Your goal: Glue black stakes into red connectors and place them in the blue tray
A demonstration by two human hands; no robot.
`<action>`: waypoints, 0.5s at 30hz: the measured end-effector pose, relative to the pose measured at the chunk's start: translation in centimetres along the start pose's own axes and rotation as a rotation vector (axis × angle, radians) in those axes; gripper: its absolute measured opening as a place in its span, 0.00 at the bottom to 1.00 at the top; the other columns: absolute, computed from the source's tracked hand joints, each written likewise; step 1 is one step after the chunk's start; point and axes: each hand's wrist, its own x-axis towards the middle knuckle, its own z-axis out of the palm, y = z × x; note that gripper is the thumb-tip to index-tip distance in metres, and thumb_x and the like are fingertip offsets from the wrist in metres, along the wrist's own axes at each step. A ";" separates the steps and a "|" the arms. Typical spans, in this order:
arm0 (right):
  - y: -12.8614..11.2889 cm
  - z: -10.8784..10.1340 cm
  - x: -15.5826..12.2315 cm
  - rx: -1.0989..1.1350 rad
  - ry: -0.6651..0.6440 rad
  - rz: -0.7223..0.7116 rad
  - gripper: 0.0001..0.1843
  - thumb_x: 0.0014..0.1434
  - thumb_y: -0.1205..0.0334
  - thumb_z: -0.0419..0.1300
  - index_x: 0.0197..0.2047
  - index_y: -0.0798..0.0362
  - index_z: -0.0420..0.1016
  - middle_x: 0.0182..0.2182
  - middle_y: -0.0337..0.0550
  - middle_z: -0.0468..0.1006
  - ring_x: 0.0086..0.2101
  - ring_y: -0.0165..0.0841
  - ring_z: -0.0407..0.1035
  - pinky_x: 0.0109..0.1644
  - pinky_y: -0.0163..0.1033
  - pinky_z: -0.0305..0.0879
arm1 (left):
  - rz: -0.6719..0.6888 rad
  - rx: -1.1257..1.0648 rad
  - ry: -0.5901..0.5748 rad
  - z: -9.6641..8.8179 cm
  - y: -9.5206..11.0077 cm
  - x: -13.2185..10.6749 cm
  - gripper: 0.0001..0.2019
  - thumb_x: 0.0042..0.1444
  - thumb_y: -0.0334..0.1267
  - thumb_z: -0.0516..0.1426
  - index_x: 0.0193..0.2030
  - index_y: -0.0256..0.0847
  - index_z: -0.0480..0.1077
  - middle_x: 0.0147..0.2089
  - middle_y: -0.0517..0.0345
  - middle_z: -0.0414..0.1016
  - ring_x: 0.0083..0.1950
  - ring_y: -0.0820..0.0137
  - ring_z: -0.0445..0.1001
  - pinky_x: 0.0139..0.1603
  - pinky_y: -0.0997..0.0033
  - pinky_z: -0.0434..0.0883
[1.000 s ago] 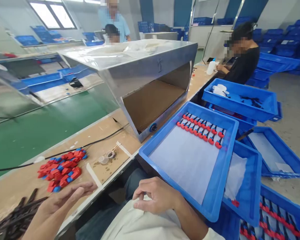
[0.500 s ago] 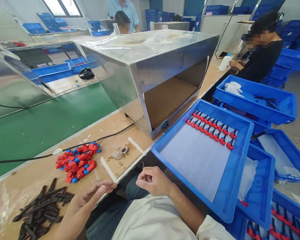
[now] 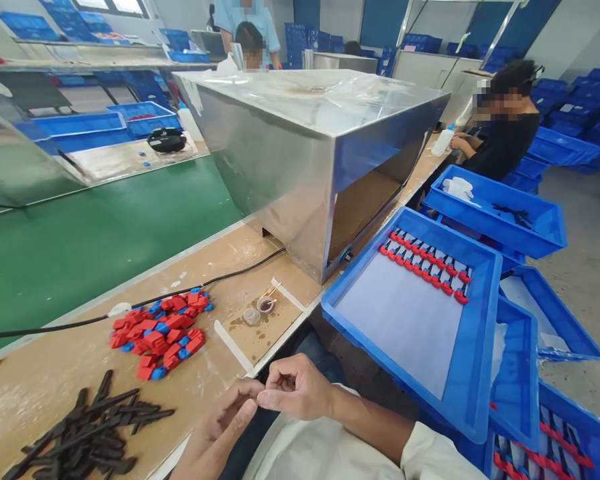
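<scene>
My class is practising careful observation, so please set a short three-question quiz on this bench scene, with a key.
1. Multiple choice: which colours show in the pile of blocks on the bench?
a) green and yellow
b) red and blue
c) white and grey

2. True or false: in the white-lined blue tray nearest the metal box, the red-ended pieces lie in two rows.

3. Short answer: which of the person's hands is nearer the loose black pieces?

Key:
1. b
2. True
3. The left hand
</scene>
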 end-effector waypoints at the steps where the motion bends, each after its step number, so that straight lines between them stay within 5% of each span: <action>1: 0.0 0.0 0.3 -0.008 0.002 0.002 0.28 0.52 0.36 0.67 0.23 0.52 0.66 0.15 0.28 0.58 0.18 0.23 0.50 0.21 0.32 0.46 | -0.001 -0.019 -0.005 0.0 -0.1 0.1 0.28 0.51 0.68 0.61 0.38 0.43 0.80 0.39 0.51 0.81 0.45 0.55 0.78 0.47 0.63 0.77; 8: -1.0 0.1 1.7 -0.198 0.043 -0.114 0.29 0.57 0.38 0.63 0.19 0.51 0.62 0.15 0.31 0.58 0.18 0.24 0.49 0.22 0.34 0.45 | 0.005 -0.079 -0.204 -1.4 -0.4 1.1 0.24 0.57 0.63 0.60 0.43 0.42 0.78 0.44 0.50 0.81 0.48 0.56 0.78 0.53 0.62 0.74; 15: -0.5 -0.3 4.9 -0.220 -0.046 -0.215 0.22 0.67 0.56 0.59 0.22 0.52 0.63 0.18 0.31 0.57 0.20 0.25 0.50 0.24 0.35 0.45 | 0.263 -0.028 -0.360 -2.7 -1.7 2.9 0.25 0.65 0.59 0.53 0.46 0.37 0.77 0.46 0.46 0.81 0.47 0.61 0.77 0.51 0.64 0.72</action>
